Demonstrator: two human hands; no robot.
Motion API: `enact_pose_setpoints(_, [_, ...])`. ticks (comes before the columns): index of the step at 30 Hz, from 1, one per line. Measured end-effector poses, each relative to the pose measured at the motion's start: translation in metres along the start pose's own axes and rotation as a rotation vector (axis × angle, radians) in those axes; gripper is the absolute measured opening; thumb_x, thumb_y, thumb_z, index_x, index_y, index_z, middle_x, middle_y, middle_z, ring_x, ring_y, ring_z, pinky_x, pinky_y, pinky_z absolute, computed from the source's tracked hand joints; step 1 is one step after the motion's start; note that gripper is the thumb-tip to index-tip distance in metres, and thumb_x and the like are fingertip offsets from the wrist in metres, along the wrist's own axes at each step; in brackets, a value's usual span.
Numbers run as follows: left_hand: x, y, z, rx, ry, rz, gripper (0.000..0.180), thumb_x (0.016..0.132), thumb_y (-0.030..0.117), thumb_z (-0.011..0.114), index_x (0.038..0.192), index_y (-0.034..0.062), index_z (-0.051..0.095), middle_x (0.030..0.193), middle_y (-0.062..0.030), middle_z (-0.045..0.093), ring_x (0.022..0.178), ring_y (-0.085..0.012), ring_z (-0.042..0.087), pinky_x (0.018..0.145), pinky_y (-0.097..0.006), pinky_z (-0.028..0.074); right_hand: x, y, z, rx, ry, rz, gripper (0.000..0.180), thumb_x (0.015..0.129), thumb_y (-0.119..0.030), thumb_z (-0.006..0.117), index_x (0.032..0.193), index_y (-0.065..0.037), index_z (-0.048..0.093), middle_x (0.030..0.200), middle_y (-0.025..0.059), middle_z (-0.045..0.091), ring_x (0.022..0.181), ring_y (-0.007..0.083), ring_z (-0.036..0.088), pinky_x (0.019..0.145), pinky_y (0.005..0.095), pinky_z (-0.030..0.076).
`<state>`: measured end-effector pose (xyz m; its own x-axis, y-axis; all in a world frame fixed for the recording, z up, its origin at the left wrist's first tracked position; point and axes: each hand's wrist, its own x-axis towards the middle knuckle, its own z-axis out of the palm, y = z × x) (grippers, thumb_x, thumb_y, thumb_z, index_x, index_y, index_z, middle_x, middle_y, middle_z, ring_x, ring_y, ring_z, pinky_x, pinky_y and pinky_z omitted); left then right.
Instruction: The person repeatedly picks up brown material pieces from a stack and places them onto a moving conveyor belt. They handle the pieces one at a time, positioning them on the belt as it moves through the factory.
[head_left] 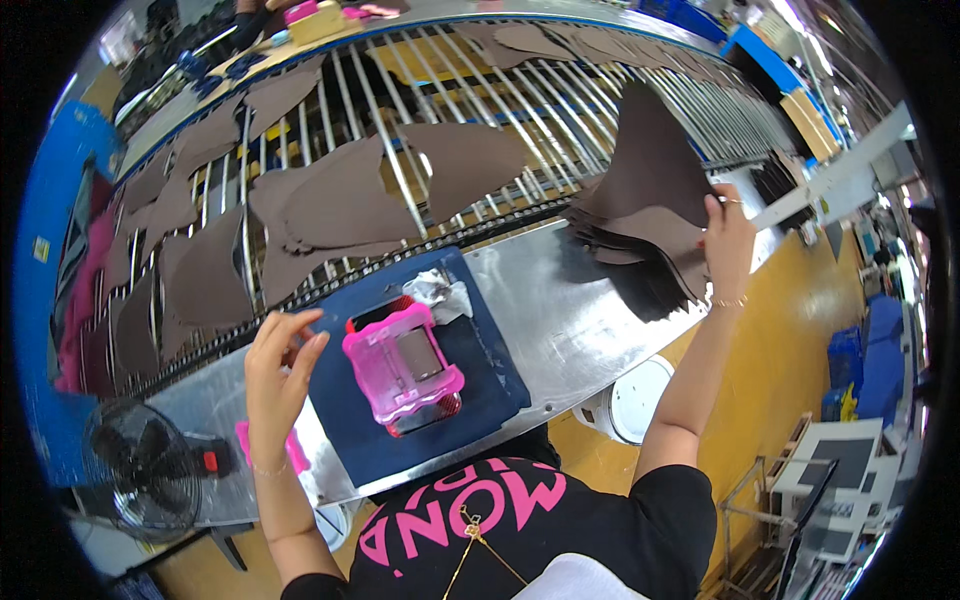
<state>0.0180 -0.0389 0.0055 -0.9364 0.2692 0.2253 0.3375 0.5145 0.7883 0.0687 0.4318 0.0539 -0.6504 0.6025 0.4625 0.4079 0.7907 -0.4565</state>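
My right hand (731, 240) pinches the edge of a dark brown cut panel (660, 150), whose pointed end stands up off the metal table (545, 300). Beneath it lies a stack of similar brown panels (645, 240), fanned at the edges. Over the table's left part is my left hand (283, 365), fingers loosely bent and thumb apart, holding nothing. To its right, a pink plastic frame (405, 365) with a small window and wavy edges sits on a dark blue mat (490, 375). A crumpled white cloth (440, 293) lies by the frame's far edge.
Beyond the table runs a roller conveyor (380, 110) carrying several brown panels (340, 195). A black fan (145, 465) stands at the left, near a pink strip (298, 452). A white bucket (640, 400) is below the table's front edge. A pale metal arm (830, 185) reaches in at right.
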Motion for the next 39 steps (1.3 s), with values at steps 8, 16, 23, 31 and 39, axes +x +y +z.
enact_pose_setpoints(8, [0.017, -0.008, 0.025, -0.39, 0.281, 0.07, 0.035, 0.085, 0.009, 0.065, 0.117, -0.0013, 0.056, 0.1, -0.0077, 0.062, 0.084, -0.0134, 0.062, 0.063, -0.022, 0.052, -0.073, -0.101, 0.027, 1.147, -0.3, -0.123, 0.025, 0.093, -0.014, 0.057, 0.111, 0.0, 0.046, 0.082, 0.0124, 0.064, 0.046, 0.0151, 0.059, 0.041, 0.0222, 0.047])
enact_pose_setpoints(16, [-0.045, -0.014, -0.073, -0.33, 0.341, -0.137, 0.02, 0.092, 0.011, 0.058, 0.107, -0.0022, 0.061, 0.083, -0.0056, 0.064, 0.058, -0.0122, 0.061, 0.048, -0.021, 0.048, -0.149, -0.136, 0.11, 1.071, -0.658, -0.46, 0.022, 0.076, -0.004, 0.074, 0.095, -0.002, 0.062, 0.085, 0.0079, 0.067, 0.078, 0.0153, 0.062, 0.069, 0.025, 0.048])
enact_pose_setpoints(23, [-0.079, 0.0, -0.097, -0.184, 0.494, -0.196, 0.013, 0.086, 0.006, 0.066, 0.095, -0.0024, 0.064, 0.073, -0.0036, 0.062, 0.059, -0.0083, 0.06, 0.053, -0.02, 0.048, -0.171, -0.15, 0.13, 0.954, -0.701, -0.58, 0.021, 0.068, -0.01, 0.079, 0.084, -0.005, 0.067, 0.08, 0.0045, 0.068, 0.073, 0.0195, 0.06, 0.075, 0.0303, 0.044])
enact_pose_setpoints(31, [-0.075, -0.022, -0.044, -0.258, 0.166, -0.278, 0.005, 0.085, -0.003, 0.059, 0.084, -0.0075, 0.06, 0.07, -0.0038, 0.053, 0.057, -0.0098, 0.06, 0.049, -0.021, 0.047, -0.143, -0.097, 0.116, 0.706, -0.566, -0.843, 0.013, 0.072, -0.011, 0.068, 0.085, -0.013, 0.069, 0.079, -0.0007, 0.069, 0.07, 0.0121, 0.06, 0.08, 0.0332, 0.029])
enact_pose_setpoints(39, [-0.021, 0.0, 0.035, 0.131, -0.008, 0.244, 0.012, 0.074, 0.003, 0.07, 0.085, 0.0033, 0.066, 0.073, -0.007, 0.054, 0.06, -0.0217, 0.059, 0.053, -0.03, 0.046, -0.144, 0.019, 0.094, 0.587, -0.671, -0.189, 0.013, 0.078, 0.001, 0.069, 0.09, -0.003, 0.068, 0.083, 0.0048, 0.068, 0.082, 0.0146, 0.059, 0.075, 0.0298, 0.044])
